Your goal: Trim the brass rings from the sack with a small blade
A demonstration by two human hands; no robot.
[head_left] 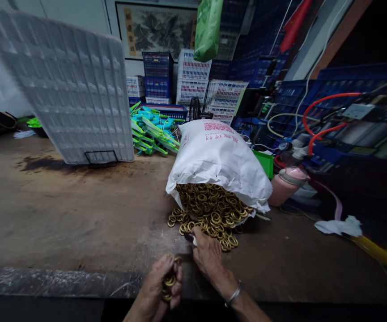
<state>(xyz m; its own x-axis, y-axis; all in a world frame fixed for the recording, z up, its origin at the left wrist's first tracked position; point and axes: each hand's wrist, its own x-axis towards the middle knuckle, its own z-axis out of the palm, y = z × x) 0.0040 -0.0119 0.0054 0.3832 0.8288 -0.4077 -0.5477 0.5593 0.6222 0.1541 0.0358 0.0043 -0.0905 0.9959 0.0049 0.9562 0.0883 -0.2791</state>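
Head view: L hand (162, 286) w/ brass-colored rings (170, 281), R hand (210, 256) at spill edge.
L grip closed on several rings; R grip has dark item (189, 237) w/ white part at fingertips, closure can't tell. Loose ring pile (215, 218) just beyond R hand, on counter (79, 214) & inside open mouth of white sack (218, 154), lying on side. Pink bottle (287, 184) R of sack; translucent ribbed panel (75, 89) upright at L, w/ blk wire stand (101, 157) at base.
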